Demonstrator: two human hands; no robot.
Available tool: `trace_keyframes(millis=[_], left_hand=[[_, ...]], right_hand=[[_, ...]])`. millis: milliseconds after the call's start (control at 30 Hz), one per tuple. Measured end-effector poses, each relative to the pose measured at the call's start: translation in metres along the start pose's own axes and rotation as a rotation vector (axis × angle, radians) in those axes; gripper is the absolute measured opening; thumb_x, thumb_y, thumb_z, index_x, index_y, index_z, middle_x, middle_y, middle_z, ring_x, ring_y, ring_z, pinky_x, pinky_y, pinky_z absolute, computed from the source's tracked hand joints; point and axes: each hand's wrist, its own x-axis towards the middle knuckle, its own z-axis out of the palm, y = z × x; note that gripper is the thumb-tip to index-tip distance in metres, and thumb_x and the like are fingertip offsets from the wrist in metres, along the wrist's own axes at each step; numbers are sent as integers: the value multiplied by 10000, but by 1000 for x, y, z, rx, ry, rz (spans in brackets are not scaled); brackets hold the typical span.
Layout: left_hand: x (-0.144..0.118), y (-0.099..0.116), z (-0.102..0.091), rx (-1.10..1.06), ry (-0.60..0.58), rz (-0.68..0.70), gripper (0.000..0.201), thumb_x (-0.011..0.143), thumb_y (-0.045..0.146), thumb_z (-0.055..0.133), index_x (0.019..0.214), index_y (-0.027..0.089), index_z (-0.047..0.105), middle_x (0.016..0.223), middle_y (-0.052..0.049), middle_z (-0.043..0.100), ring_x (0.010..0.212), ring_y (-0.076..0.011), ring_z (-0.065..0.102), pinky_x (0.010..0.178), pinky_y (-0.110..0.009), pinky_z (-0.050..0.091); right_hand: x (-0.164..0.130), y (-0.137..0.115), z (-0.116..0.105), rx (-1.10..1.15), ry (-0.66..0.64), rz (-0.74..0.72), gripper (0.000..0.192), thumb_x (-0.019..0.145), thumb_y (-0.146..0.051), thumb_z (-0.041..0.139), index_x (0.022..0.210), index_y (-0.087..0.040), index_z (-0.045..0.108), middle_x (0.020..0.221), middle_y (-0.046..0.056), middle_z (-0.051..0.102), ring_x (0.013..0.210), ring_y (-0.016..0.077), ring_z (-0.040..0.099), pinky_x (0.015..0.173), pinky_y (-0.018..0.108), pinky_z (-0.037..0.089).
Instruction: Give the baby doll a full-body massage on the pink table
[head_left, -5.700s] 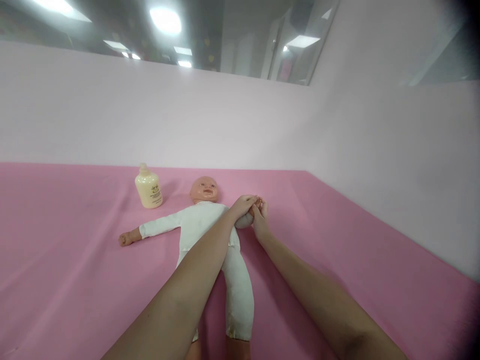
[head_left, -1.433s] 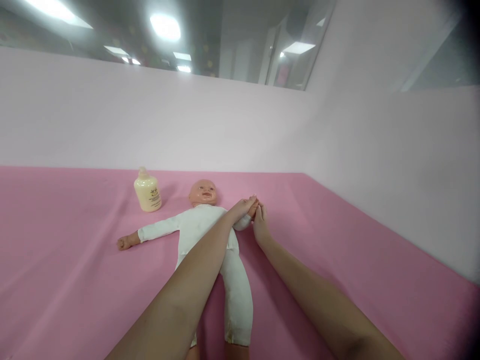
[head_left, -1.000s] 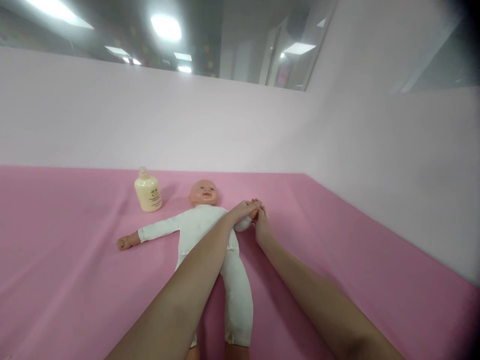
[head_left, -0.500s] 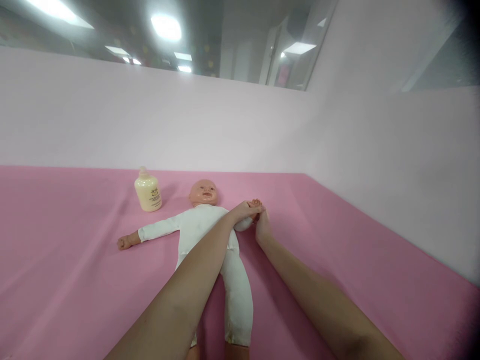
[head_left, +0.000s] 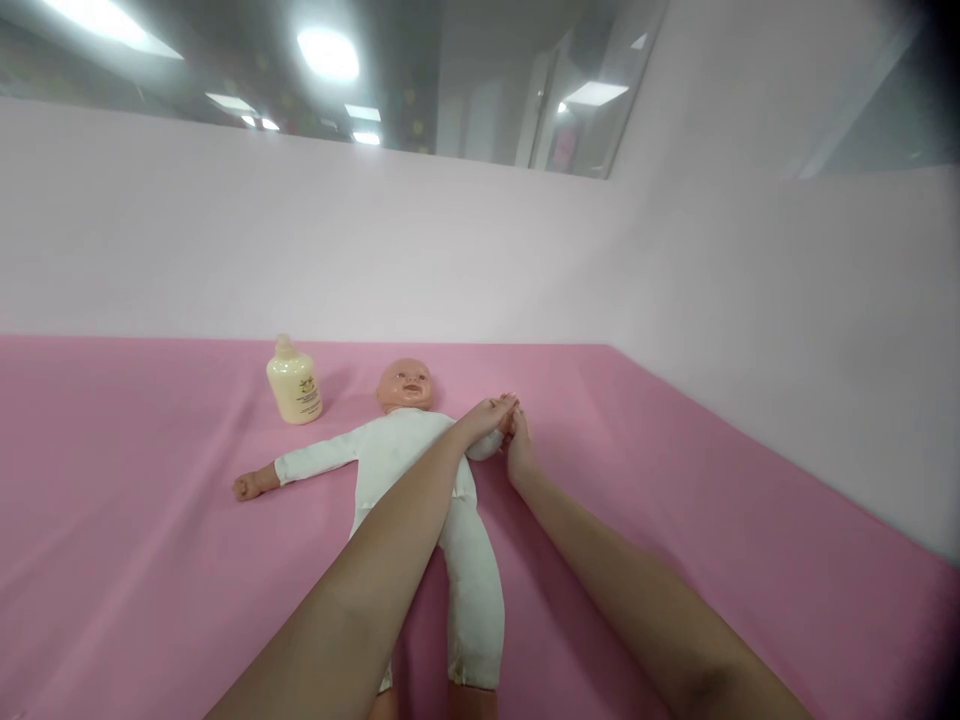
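Both the left hand (head_left: 487, 412) and right hand (head_left: 519, 450) clasp one small arm of the soft, light, white-suited cloth-bodied baby doll (head_left: 409, 455), which should bend limply, so it is best held by its torso.

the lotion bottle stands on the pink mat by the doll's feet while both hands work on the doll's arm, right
Not quite. In the head view the lotion bottle stands beside the doll's head, not its feet. The rest holds: it is on the pink mat, and the left hand and right hand meet at the doll's arm.

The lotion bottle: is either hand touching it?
No. The bottle stands alone left of the doll's head, while the left hand and right hand meet at the doll's far arm.
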Motion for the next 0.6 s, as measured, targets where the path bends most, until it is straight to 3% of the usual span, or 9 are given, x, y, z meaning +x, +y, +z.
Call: trace_keyframes(millis=[133, 300, 600], left_hand=[[-1, 2, -2, -19, -11, 24, 582, 795, 758, 517, 744, 179, 546, 595, 1, 574, 507, -130, 558, 524, -260, 446], [0, 2, -4, 20, 7, 16, 628, 763, 795, 511, 752, 170, 572, 620, -13, 593, 499, -127, 547, 509, -263, 432], [0, 2, -2, -14, 56, 19, 523, 803, 688, 578, 698, 176, 555, 570, 6, 556, 469, -110, 508, 489, -251, 393]], right_hand=[[-1, 3, -2, 16, -73, -39, 549, 773, -523, 591, 1280, -325, 519, 1178, 11, 669, 970, 230, 670, 653, 313, 524], [-3, 1, -2, 73, -137, -76, 553, 749, -440, 636, 1278, -343, 511, 1241, 5, 634, 1067, 236, 639, 688, 300, 532], [-2, 2, -1, 87, -151, -107, 516, 717, -347, 574, 1229, -320, 525, 1328, 0, 589, 1191, 231, 576, 782, 317, 540]])
